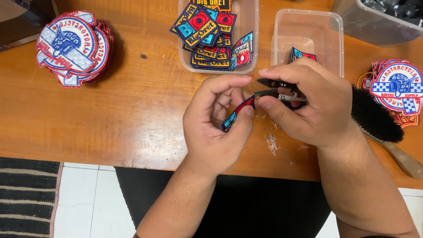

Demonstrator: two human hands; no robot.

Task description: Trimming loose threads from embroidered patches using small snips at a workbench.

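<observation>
My left hand pinches a small embroidered patch, red, blue and black, held edge-on between thumb and fingers. My right hand grips small thread snips, their dark blades open and pointing left at the patch's upper edge. Both hands hover over the wooden table near its front edge. Cut thread scraps lie on the wood just below the hands.
A clear tub holds several square patches; a second clear tub holds one patch. Stacks of round patches sit at far left and far right. A black brush lies at right. A grey bin stands behind.
</observation>
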